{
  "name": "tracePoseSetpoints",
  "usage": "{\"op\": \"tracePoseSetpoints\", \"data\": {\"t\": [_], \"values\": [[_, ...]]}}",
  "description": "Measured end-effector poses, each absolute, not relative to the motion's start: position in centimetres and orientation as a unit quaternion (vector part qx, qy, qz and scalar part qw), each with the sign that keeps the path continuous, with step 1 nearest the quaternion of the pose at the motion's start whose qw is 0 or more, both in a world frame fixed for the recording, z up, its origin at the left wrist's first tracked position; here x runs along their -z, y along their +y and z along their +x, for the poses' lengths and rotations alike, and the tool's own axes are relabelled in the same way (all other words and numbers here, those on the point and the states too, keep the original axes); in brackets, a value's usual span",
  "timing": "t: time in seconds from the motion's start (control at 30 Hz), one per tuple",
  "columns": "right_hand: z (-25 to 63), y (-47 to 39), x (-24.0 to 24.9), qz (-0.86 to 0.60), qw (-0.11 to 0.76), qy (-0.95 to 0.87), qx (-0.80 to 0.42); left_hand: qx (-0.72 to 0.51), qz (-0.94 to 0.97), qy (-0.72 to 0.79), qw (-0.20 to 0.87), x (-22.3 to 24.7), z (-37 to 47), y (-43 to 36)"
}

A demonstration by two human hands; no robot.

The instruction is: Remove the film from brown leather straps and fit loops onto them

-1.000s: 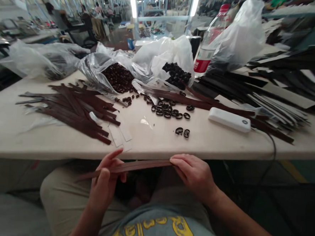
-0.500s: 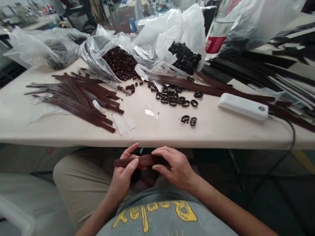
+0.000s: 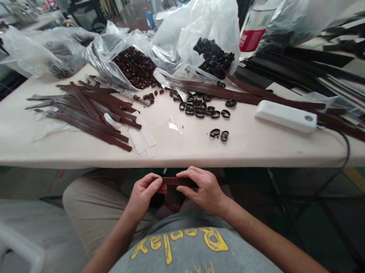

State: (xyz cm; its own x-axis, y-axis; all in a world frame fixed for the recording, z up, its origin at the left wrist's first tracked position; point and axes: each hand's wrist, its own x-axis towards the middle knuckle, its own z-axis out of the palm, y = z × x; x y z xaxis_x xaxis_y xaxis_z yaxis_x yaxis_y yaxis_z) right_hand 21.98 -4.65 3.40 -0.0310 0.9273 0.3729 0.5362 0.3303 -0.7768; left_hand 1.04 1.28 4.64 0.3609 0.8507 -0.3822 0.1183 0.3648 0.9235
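Just below the table's front edge, a brown leather strap (image 3: 170,181) is stretched between my two hands. My left hand (image 3: 145,192) pinches one end of it between thumb and fingers. Further right, my right hand (image 3: 202,188) closes its fingers and thumb around the strap, hiding part of it. On the table, to the left, lies a loose pile of similar brown straps (image 3: 91,114). Several dark strap loops (image 3: 199,108) are scattered near the middle, with a pair of loops (image 3: 219,134) closer to me.
Plastic bags hold small brown loops (image 3: 134,67) and black loops (image 3: 214,56) at the back. A white box-shaped device (image 3: 285,116) with a cable (image 3: 345,150) sits on the right. Behind it stand a bottle (image 3: 253,33) and piles of black strips (image 3: 282,72).
The strap end that stuck out left of my left hand is now covered by its fingers. The strap looks narrower and straighter between the hands. The view has shifted slightly.
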Motion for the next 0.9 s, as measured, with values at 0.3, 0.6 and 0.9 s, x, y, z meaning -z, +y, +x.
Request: {"op": "tracePoseSetpoints", "data": {"t": [0.3, 0.6, 0.9], "values": [[20.7, -4.4, -2.8, -0.528, 0.355, -0.760, -0.130, -0.213, 0.532, 0.474, 0.669, -5.3, 3.1, 0.7], [20.8, -4.8, -3.1, -0.557, 0.238, -0.773, -0.191, -0.171, 0.559, 0.458, 0.670, -4.8, 3.5, 1.1], [21.2, -6.1, -2.5, -0.588, 0.188, -0.746, -0.249, -0.109, 0.619, 0.424, 0.652, -3.9, 3.6, 0.9]]}}
